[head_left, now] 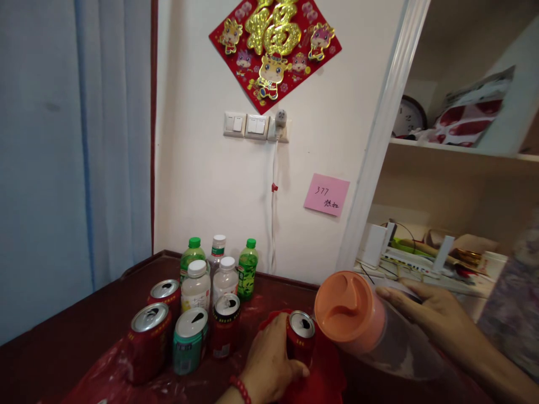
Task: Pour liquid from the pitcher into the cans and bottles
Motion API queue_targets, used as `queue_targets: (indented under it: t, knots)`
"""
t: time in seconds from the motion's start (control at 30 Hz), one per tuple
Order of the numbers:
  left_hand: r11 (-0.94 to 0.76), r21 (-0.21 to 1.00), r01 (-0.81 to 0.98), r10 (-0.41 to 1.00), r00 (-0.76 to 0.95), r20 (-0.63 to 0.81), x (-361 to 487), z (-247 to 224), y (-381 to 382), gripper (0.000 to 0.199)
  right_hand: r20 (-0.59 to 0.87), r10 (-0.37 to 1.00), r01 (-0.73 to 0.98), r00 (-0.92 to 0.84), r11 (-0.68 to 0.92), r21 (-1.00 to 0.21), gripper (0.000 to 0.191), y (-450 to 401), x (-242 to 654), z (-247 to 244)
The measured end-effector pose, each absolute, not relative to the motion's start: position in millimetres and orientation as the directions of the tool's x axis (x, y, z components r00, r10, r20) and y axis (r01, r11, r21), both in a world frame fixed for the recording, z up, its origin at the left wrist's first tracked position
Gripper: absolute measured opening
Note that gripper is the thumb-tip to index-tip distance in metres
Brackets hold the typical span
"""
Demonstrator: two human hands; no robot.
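My left hand [269,362], with a red bead bracelet, is wrapped round a small opened red can [301,339] that stands over a red tray [330,373]. My right hand [425,306] grips a clear plastic pitcher [404,348] by its handle side. The pitcher is tilted to the left, and its orange lid [346,306] is close to the right of the can. No liquid can be made out between them.
Opened cans stand on the left, among them a green can [190,342] and a large red can [149,342]. Behind them are white-capped bottles [196,286] and green bottles [247,269]. A white router [408,258] sits on the right shelf.
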State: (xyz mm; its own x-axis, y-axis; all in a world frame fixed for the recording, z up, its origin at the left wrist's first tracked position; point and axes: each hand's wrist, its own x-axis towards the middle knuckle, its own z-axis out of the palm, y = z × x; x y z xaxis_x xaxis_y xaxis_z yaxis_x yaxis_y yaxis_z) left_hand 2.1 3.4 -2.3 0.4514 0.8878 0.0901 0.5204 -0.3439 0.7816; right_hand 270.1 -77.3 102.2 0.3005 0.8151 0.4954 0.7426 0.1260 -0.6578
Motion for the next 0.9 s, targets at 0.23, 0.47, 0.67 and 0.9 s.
queue_targets:
  t: [0.23, 0.47, 0.67, 0.9]
  knots:
    - [-0.356, 0.776, 0.521, 0.885, 0.454, 0.101, 1.2, -4.4, 3.4, 0.074, 0.417, 0.856, 0.684, 0.305, 0.108, -0.721, 0.055, -78.7, 272.0, 106.2]
    - [-0.347, 0.78, 0.521, 0.886, 0.455, 0.091, 1.5, -3.4, 3.7, 0.072, 0.418, 0.857, 0.663, 0.303, 0.126, -0.738, 0.054, -79.0, 269.6, 106.0]
    - [-0.349, 0.78, 0.52, 0.885, 0.457, 0.092, 2.0, -3.4, 3.7, 0.077, 0.431, 0.856, 0.688, 0.286, 0.13, -0.714, 0.055, -79.2, 270.0, 106.7]
    - [-0.354, 0.78, 0.515, 0.887, 0.449, 0.106, 3.0, -7.9, 6.3, 0.082, 0.426, 0.857, 0.681, 0.29, 0.128, -0.721, 0.056, -78.0, 273.9, 104.0]
